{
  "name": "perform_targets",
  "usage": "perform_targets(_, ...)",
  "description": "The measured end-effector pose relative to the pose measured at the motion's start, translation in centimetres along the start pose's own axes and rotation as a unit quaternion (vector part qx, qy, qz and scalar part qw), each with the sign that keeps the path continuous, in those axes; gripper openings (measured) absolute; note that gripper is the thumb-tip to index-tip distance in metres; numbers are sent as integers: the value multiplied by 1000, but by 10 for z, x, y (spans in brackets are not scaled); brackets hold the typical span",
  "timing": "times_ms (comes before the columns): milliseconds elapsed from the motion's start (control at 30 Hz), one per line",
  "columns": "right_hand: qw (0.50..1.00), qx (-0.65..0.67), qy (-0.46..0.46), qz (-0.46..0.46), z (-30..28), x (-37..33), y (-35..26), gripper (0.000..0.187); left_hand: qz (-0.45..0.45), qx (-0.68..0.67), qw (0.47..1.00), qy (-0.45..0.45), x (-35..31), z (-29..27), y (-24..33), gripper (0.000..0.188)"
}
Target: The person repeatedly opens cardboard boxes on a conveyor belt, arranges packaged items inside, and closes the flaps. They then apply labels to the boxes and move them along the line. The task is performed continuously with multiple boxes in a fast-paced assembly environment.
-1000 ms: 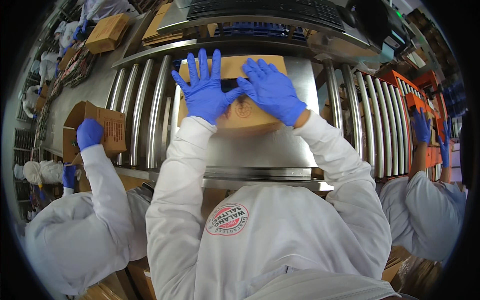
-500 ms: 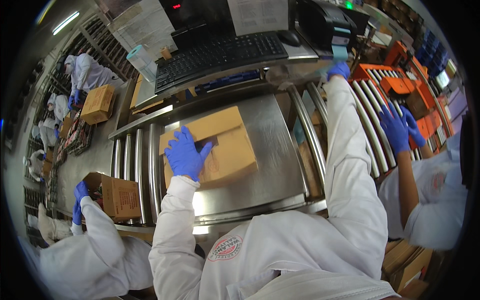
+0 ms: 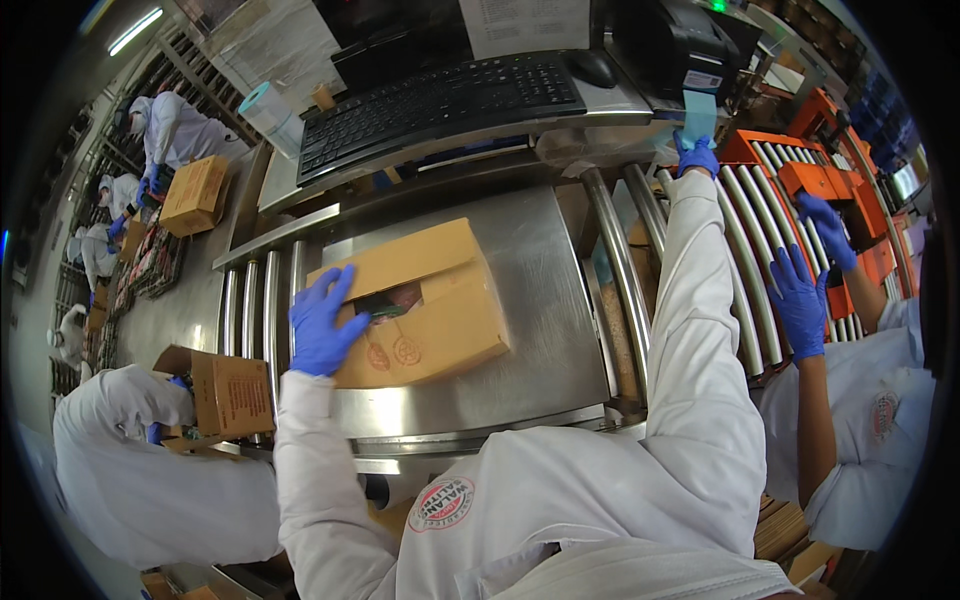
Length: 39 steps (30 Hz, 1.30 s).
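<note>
Two blue-gloved hands work at a steel plate (image 3: 540,290) set into a line of metal rollers (image 3: 262,310), in a crowded packing hall. On that plate lies a brown cardboard box (image 3: 440,310), its top flaps parted a little so that something dark shows in the gap. The left hand (image 3: 322,322) lies flat and spread on the box's left flap, fingers wide, pressing rather than gripping. The right hand (image 3: 697,157) is stretched far out to the upper right, its fingertips pinched on a pale blue label (image 3: 699,113) hanging from a black printer (image 3: 680,40). Behind the plate a raised shelf carries a black keyboard (image 3: 440,100) and a mouse (image 3: 595,68), which close off the far edge. The plate is bare to the right of the box, up to a thick roller (image 3: 620,270). At the left, a person in white holds another box (image 3: 228,392) close against the rollers. At the right, a co-worker's gloved hands (image 3: 800,300) reach over rollers beside orange crates (image 3: 830,190). Further boxes and white-coated people stand along the line at the far left.
</note>
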State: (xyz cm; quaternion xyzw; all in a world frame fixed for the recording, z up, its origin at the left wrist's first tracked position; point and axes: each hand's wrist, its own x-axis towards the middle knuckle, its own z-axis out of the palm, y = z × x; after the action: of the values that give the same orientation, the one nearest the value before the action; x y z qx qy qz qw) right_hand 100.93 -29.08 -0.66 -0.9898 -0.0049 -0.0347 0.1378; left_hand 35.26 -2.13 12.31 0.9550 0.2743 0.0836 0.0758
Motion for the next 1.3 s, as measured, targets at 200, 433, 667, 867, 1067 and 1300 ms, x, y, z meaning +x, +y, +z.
perform_targets(200,627,750,-133,163,-6,-36,20,69,-50,-637,767,49,-26,37,-42,73)
perform_targets(433,693,679,16,-240,-148,-259,-13,50,-23,-587,806,73,-46,42,10,71)
perform_targets(667,724,241,30,-646,-174,-454,-73,46,51,-677,733,-51,-30,89,141,79)
perform_targets(867,829,187,-82,-521,-145,-366,-3,49,207,-756,544,-298,-33,111,190,69)
perform_targets(1067,914,-87,-73,-390,-190,-308,58,55,229,-567,691,-387,-74,114,172,39)
perform_targets(1300,911,18,-127,-392,-193,-204,130,57,-45,-734,649,-192,-150,116,103,30)
